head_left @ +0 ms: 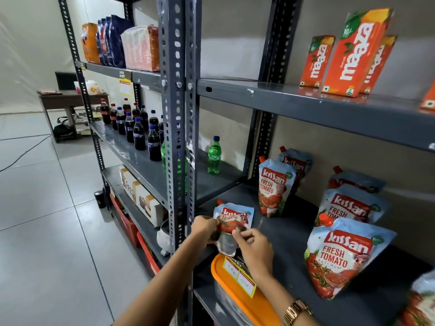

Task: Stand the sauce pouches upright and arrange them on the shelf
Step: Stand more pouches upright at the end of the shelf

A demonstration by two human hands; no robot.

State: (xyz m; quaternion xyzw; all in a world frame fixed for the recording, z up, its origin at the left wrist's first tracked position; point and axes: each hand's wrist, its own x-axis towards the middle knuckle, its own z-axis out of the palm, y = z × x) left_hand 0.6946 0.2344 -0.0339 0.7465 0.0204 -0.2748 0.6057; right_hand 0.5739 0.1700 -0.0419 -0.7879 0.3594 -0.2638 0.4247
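I pinch the base of the lying sauce pouch [233, 220] with my left hand [204, 228] and right hand [255, 247], fingers closed on its gusset at the shelf [292, 234] front, probably spreading it so it stands like the upright pouches [274, 188] behind

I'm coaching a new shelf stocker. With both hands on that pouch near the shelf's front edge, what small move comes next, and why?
Probably spread the base and set the pouch upright on the shelf. Both the left hand and right hand pinch its bottom end, while a nearby pouch already stands.
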